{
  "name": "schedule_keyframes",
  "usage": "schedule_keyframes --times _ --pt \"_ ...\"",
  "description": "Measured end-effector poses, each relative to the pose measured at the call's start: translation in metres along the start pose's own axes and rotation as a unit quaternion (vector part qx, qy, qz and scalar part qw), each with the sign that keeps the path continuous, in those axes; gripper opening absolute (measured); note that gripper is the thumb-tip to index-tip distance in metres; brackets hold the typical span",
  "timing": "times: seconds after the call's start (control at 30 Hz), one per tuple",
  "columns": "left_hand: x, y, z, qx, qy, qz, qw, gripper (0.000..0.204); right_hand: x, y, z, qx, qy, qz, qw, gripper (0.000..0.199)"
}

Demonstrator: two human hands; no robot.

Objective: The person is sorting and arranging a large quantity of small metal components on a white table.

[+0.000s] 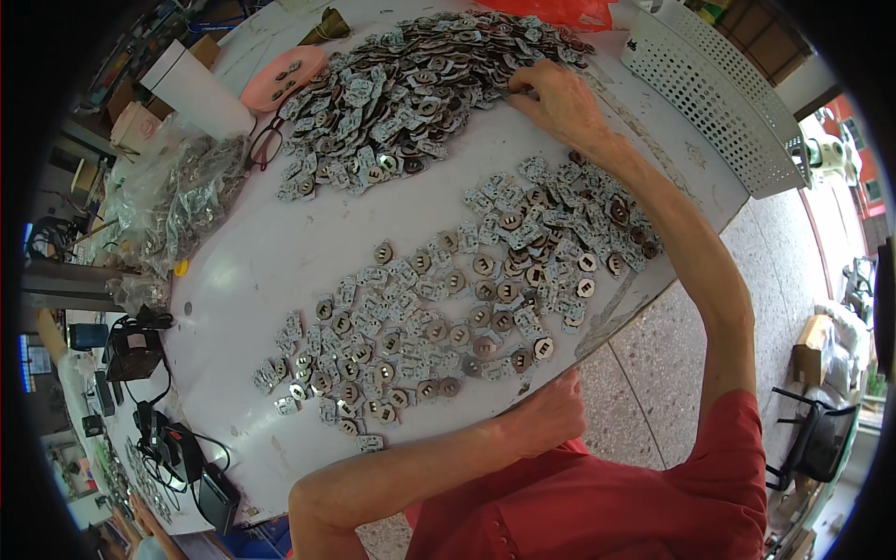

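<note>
My right hand point(558, 105) reaches to the right edge of a large heap of small flat metal parts point(411, 89) at the far side of the table. Its thumb and forefinger are apart and touch the heap, with nothing visible held between them. My left hand point(549, 411) is curled into a fist at the near table edge, beside a spread of similar parts point(401, 327). Its fingertips are turned away, so anything inside is hidden. Many parts are round discs with dark slots; others look like silvery plates. A denser cluster point(560, 219) lies under my right forearm.
A white perforated basket point(714, 103) stands at the far right edge. Left of the heap are a pink dish point(261, 93) with several pieces, a white cylinder point(191, 84), glasses point(265, 147) and clear plastic bags point(177, 191). Black devices with cables point(177, 448) lie at left.
</note>
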State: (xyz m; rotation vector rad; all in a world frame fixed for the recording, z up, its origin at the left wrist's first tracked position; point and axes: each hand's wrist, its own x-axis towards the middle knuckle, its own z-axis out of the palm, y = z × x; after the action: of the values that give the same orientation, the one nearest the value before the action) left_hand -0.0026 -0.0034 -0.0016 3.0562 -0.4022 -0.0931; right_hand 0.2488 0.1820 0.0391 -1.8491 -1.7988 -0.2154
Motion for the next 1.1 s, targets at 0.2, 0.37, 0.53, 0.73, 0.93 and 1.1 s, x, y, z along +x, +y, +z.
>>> schedule_keyframes --times 0.2,0.37,0.53,0.73,0.93,1.1 --pt "0.0 -0.002 -0.003 0.026 0.011 0.011 1.0 0.019 -0.016 0.01 -0.017 -0.095 -0.02 -0.001 0.995 0.016" --pt "0.0 -0.001 0.007 -0.005 0.024 0.0 1.0 0.019 -0.022 0.008 -0.027 -0.062 -0.034 -0.013 0.997 0.013" --pt "0.0 0.0 0.003 0.0 0.023 -0.005 1.0 0.019 -0.021 0.011 -0.024 -0.06 -0.019 -0.026 0.998 0.013" --pt "0.001 0.0 0.001 -0.006 0.006 0.003 1.0 0.02 -0.02 0.03 -0.027 -0.141 0.053 -0.086 0.985 0.015" --pt "-0.001 -0.002 -0.001 -0.001 -0.002 0.015 1.0 0.021 -0.05 -0.042 -0.095 0.221 -0.091 0.137 0.961 0.019" --pt "-0.001 -0.003 0.003 0.001 0.016 0.015 1.0 0.021 -0.065 -0.074 -0.1 0.244 -0.288 0.084 0.922 0.021"
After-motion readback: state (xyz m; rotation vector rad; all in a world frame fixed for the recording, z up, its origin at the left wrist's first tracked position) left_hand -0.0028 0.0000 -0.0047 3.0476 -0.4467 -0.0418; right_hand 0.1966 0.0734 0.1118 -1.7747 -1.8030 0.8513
